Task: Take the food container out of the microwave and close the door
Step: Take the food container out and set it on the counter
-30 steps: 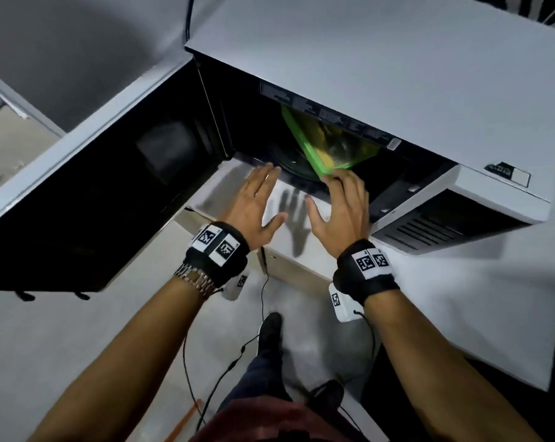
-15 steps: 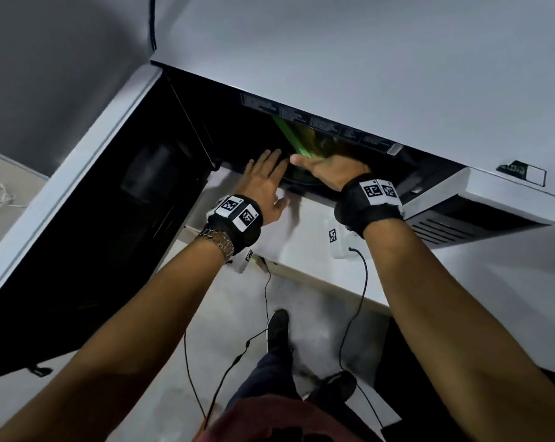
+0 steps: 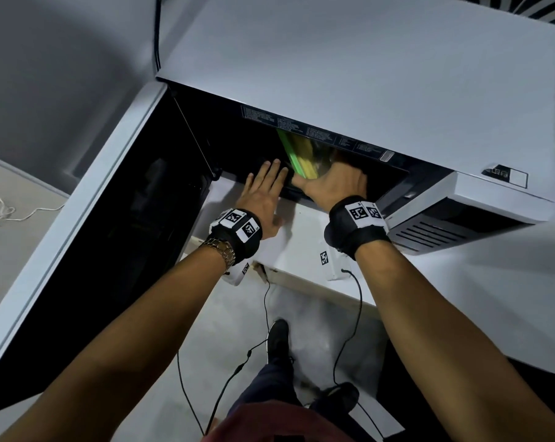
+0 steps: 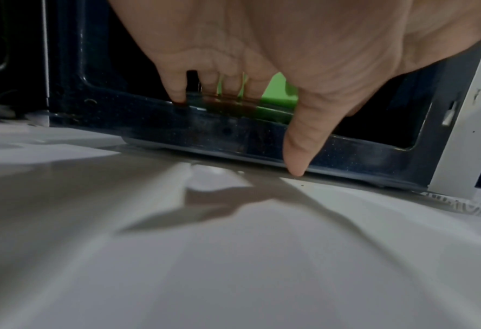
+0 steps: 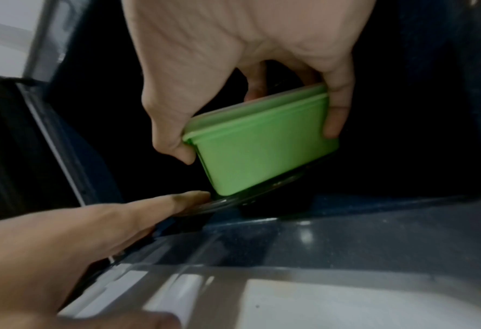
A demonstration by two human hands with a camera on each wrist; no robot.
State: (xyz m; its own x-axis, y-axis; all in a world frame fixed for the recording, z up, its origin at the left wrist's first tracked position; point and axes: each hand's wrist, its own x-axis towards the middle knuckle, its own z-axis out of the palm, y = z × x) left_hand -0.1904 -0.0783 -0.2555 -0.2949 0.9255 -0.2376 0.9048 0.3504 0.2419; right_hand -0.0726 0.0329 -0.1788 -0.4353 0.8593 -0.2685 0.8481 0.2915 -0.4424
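Note:
A green food container (image 5: 264, 151) with a clear lid sits on the glass turntable (image 5: 228, 201) inside the white microwave (image 3: 349, 74). My right hand (image 5: 259, 142) reaches into the cavity and grips the container, thumb on its left end and fingers on its right end. In the head view the container (image 3: 296, 156) shows green and yellow just beyond that hand (image 3: 333, 183). My left hand (image 3: 265, 189) lies flat with straight fingers at the cavity's front sill, fingertips (image 4: 177, 98) at the turntable's edge beside the container (image 4: 278, 95). The microwave door (image 3: 87, 244) stands swung wide open on the left.
The microwave stands on a white counter (image 3: 493, 298). Its control panel side (image 3: 461, 218) juts out on the right. Cables (image 3: 266, 314) hang from both wrist units down toward the floor, where the person's shoes (image 3: 277, 339) stand. A white cord (image 3: 1, 213) lies on the surface at far left.
Both hands have moved forward into the microwave opening. My right hand, flat at the sill a second ago, now grips the green container; my left hand's fingers have reached the turntable's edge.

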